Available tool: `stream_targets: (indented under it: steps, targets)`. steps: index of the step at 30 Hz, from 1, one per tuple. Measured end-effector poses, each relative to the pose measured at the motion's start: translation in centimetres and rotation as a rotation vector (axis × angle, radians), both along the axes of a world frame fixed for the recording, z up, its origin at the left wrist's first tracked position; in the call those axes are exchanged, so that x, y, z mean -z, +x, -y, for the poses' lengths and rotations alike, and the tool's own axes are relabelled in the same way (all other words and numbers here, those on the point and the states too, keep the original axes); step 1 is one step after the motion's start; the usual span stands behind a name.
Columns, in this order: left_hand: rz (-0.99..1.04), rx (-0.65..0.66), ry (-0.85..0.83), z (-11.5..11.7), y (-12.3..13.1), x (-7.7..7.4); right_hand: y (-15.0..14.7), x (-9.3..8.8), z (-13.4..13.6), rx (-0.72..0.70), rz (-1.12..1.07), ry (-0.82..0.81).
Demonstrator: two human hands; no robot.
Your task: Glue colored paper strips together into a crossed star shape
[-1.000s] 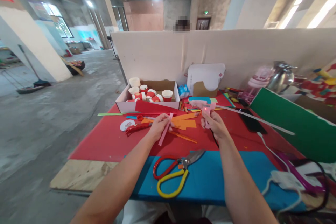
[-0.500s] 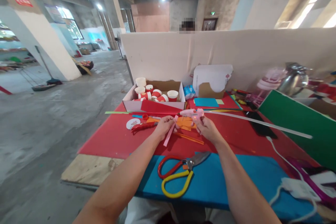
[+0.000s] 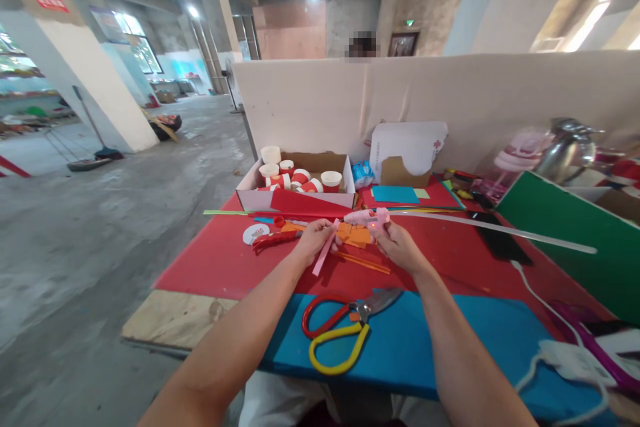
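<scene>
A pink paper strip [image 3: 325, 256] is pinched in my left hand [image 3: 316, 241], its free end hanging toward me. My right hand [image 3: 397, 243] is wrapped round the handle of a pink hot glue gun [image 3: 361, 216], whose nozzle points left at the top of the strip. A long whitish glue stick [image 3: 500, 232] trails from the gun's back to the right. Orange paper pieces [image 3: 355, 235] lie beneath and between my hands. Close to my left hand are red-handled pliers [image 3: 273, 240]. Large scissors [image 3: 345, 330] with one red and one yellow handle lie nearer to me.
Behind my hands stands a box [image 3: 295, 199] of paper cups. To its right are blue paper [image 3: 395, 194] and a leaning white cardboard piece [image 3: 415, 147]. A phone [image 3: 500, 240] with a white cable, a green board [image 3: 575, 240] and a metal jug [image 3: 567, 150] occupy the right.
The view has shifted slightly. The glue gun's nozzle stays by the strip, and both hands keep their holds.
</scene>
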State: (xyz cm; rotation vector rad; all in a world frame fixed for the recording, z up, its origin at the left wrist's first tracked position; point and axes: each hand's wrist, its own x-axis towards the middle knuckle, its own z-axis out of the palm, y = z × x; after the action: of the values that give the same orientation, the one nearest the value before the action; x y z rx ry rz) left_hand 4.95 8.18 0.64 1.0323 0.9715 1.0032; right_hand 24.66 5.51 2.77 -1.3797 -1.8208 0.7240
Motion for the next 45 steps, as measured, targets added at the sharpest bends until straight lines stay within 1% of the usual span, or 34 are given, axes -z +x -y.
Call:
stream_targets:
  steps: [12, 22, 32, 37, 45]
  targets:
    - [-0.027, 0.008, -0.016, 0.0, 0.02, -0.23, 0.02, 0.09, -0.1, 0.016, 0.033, 0.013]
    - [-0.056, 0.021, 0.005, 0.08, 0.0, -0.38, -0.13, -0.15, -0.03, 0.015, 0.061, 0.031]
    - [-0.049, 0.025, 0.027, 0.01, -0.03, -0.15, 0.18, 0.1, -0.11, 0.017, 0.038, 0.011]
    - [-0.047, 0.032, 0.035, -0.06, -0.06, -0.04, 0.07, -0.1, 0.01, 0.005, 0.053, 0.015]
    - [-0.037, 0.036, 0.041, -0.26, -0.11, 0.37, 0.03, -0.25, 0.05, 0.025, 0.074, 0.009]
